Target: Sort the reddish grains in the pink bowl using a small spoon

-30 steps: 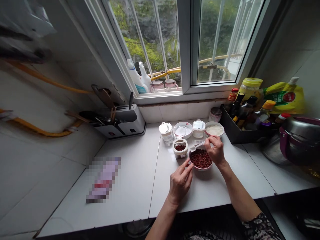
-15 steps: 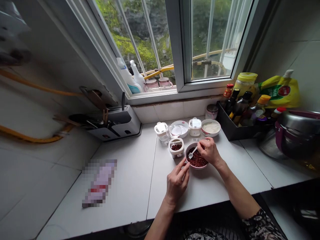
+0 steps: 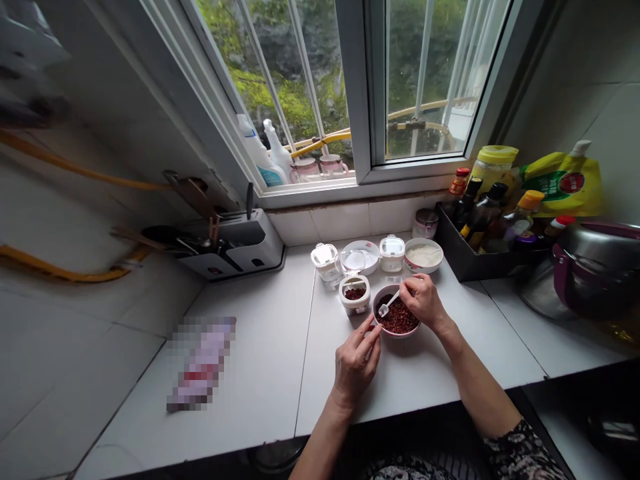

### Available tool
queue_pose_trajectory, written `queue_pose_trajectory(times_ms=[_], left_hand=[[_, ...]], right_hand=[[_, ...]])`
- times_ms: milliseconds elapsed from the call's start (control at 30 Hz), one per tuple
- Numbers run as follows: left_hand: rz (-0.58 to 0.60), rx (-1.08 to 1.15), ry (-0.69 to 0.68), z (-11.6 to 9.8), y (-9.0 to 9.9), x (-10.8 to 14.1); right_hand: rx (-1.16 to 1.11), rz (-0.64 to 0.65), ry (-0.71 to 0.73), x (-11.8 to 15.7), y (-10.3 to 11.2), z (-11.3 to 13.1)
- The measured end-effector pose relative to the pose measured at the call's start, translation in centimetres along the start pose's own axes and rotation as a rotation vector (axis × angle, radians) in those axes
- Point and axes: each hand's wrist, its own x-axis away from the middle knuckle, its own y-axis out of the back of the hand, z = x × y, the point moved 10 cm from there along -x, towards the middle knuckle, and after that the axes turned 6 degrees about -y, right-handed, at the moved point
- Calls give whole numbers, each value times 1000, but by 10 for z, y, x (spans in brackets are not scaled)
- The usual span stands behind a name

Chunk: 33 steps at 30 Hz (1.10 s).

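A small white spoon [image 3: 384,310] is pinched in my right hand [image 3: 424,305], its scoop resting in dark red dried spice [image 3: 403,321] that looks like peppercorns. The spice fills much of a bowl [image 3: 396,335] with a pinkish outside. At the bowl's left front edge, my left hand [image 3: 356,365] grips the rim between thumb and fingers. Just left of the bowl stands a clear square seasoning jar [image 3: 355,307] with a white collar, its lid raised and similar red spice inside. What the spoon's scoop holds is too small to tell.
Behind stand two more white-lidded jars [image 3: 326,263], a bowl of white powder [image 3: 361,257] and a bowl of whitish grains [image 3: 425,256]. A black box of bottles [image 3: 463,257] and a metal pot [image 3: 565,287] are right; a utensil holder [image 3: 250,247] and a blurred packet [image 3: 205,363] are left.
The view has shifted slightly, so everything sits a little further right. Both hands keep their hold, and the spoon stays in the bowl with hardly any movement.
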Motion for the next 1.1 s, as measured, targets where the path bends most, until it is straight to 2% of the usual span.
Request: queue_pose_trajectory(times_ms=[400,667,833,900,967,1100], left_hand=[[3,0,6,1,-1,2],[4,-3,6,1,-1,2],[0,5,12,2,-1,2],[0,10,12,2,-1,1],[0,11,14,2,-1,1],[-5,6,12,2,-1,0]], right_hand=[[-43,-46,-54,-2,6,-4],[-226,-34,-222,-1,7,-23],[-379,-80,-374,-2,7,-37],[-389,-103,-378,-5,9,-32],[-366,-118,-320,-10,11,-18],[-177,-166,-51,-15,16,31]])
